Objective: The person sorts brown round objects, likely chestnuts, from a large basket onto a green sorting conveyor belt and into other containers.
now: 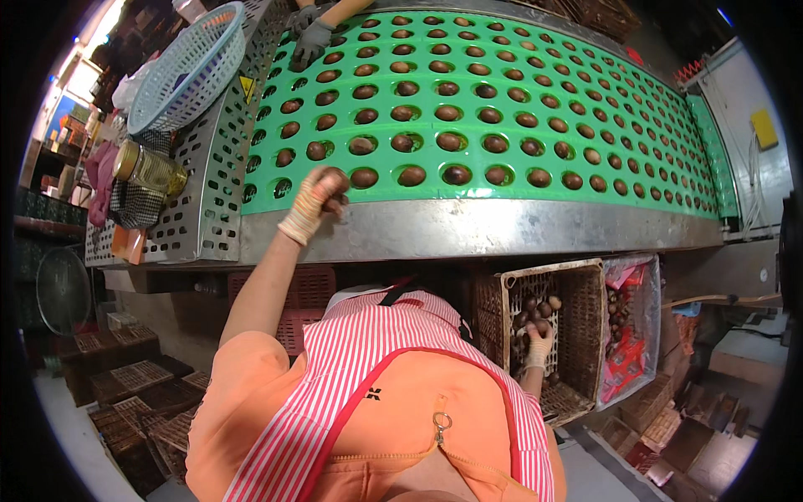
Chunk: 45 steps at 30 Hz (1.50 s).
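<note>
My left hand (311, 201), in a pale knit glove with bare fingertips, is closed on a brown, egg-shaped fruit (336, 179), perhaps a passion fruit. It hovers at the near edge of a green panel (431, 186) with rows of round holes. Most holes hold one such brown fruit (411, 175); several at the near left look dark, with none in them. Down to the right, my right hand (539, 345), gloved too, reaches into a brown plastic crate (577, 293). Its fingers are closed around a brown fruit (544, 326), beside several loose ones (525, 316).
A co-worker's grey-gloved hands (313, 40) are at the panel's far left. A pale blue basket (188, 71) and a lidded jar (149, 167) rest on the perforated metal surface (201, 197). A steel ledge (468, 226) runs before me. A lined crate (631, 335) adjoins mine.
</note>
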Available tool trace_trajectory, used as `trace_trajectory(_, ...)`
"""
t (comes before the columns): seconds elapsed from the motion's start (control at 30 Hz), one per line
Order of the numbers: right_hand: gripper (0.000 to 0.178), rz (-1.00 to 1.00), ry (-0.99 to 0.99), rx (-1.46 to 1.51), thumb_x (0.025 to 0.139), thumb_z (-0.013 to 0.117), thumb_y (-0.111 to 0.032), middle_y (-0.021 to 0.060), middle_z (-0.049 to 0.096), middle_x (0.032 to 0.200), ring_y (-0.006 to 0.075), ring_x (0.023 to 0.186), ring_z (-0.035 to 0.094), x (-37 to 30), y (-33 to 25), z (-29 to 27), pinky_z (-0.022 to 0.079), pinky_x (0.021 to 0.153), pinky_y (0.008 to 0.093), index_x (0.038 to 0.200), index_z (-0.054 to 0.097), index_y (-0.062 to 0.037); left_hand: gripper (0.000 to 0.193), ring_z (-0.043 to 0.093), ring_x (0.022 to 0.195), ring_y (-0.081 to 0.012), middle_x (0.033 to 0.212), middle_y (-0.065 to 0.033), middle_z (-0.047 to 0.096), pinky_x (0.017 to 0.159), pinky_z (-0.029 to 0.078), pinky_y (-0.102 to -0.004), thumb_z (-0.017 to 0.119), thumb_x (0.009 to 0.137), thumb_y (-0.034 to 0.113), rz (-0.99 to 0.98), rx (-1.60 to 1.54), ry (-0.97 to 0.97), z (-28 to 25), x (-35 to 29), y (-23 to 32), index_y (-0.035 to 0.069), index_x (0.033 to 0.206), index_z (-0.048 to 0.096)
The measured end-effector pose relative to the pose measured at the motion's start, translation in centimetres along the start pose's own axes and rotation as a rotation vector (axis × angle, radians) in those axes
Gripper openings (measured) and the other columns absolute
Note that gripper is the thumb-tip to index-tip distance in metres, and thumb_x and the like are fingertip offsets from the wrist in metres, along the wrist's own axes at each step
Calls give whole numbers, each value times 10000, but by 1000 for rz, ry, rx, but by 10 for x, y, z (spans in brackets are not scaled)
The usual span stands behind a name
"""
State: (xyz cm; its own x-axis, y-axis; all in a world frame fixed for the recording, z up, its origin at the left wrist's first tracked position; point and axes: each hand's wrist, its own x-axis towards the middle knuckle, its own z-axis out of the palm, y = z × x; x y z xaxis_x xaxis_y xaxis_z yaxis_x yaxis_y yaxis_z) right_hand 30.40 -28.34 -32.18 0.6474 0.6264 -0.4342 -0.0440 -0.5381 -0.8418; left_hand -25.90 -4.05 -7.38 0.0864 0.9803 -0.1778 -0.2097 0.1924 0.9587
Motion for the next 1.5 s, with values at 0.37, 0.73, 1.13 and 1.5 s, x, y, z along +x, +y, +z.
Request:
trace_trajectory(0.37, 835, -280, -690, 809, 675, 864, -487, 15, 565, 1221, 65, 796, 535, -96, -263, 127, 428, 488, 209, 1338, 447, -199, 420, 606, 1022, -336, 1183, -166, 599, 877, 497, -436, 713, 819, 330, -43, 1360, 319, -103, 24, 18, 90, 1141, 589)
trace_trajectory(0.73, 714, 23, -1204, 875, 763, 820, -436, 104, 502, 1281, 123, 777, 517, -89, -257, 261, 384, 442, 148, 1337, 446, -235, 432, 520, 1141, -340, 1323, -150, 482, 936, 477, -444, 600, 878, 141, -154, 1985, 359, -152, 31, 18, 150, 1305, 535)
trace_trajectory(1.13, 734, 204, -1239, 905, 706, 855, -439, 90, 500, 1300, 141, 761, 522, -88, -262, 269, 380, 478, 196, 1305, 465, -279, 389, 390, 1354, -335, 1332, -168, 565, 1082, 303, -458, 581, 880, 151, -189, 2511, 288, -198, 39, -28, 53, 1257, 567)
trace_trajectory(1.5, 866, 208, -1167, 818, 625, 870, -486, 90, 497, 1306, 144, 749, 532, -94, -269, 266, 410, 500, 204, 1330, 434, -233, 391, 604, 1012, -369, 1205, -187, 583, 874, 509, -448, 649, 855, 203, -179, 1679, 176, -128, 41, -4, 84, 1222, 589)
